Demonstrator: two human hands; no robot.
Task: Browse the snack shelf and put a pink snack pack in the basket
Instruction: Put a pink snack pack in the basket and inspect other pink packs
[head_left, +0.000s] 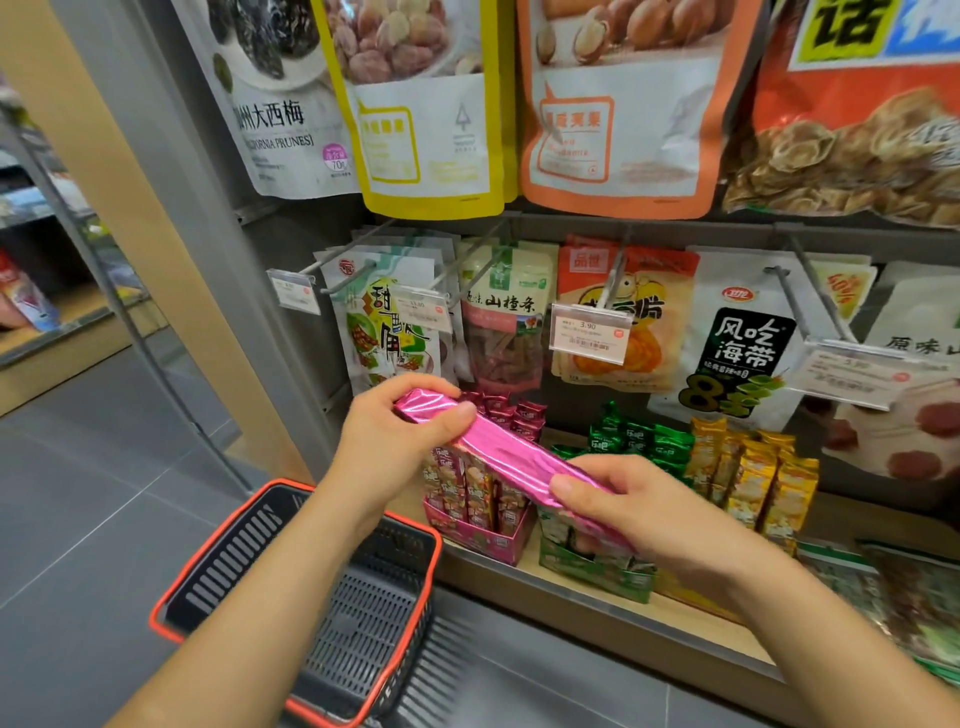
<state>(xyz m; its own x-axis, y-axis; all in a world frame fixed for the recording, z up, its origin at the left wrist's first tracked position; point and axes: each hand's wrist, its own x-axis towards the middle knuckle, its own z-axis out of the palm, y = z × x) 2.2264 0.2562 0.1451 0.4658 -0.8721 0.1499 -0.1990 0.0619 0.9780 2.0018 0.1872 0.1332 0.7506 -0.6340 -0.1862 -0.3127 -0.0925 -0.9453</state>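
Currently, a long, glossy pink foil snack pack (506, 452) is held slantwise before the shelf, outside the basket. Its upper end is gripped by the curled fingers (452, 415) of the left hand (395, 436), and its lower end is pinched by the right hand (644, 512). Lower than the left fingers, a black slotted plastic basket with an orange-red rim (208, 558) is seen. Just behind the fingers, a pink cardboard display box (483, 543) is set on the wooden shelf ledge (566, 584).

basket (218, 551) open-topped, left forearm (291, 587) crossing
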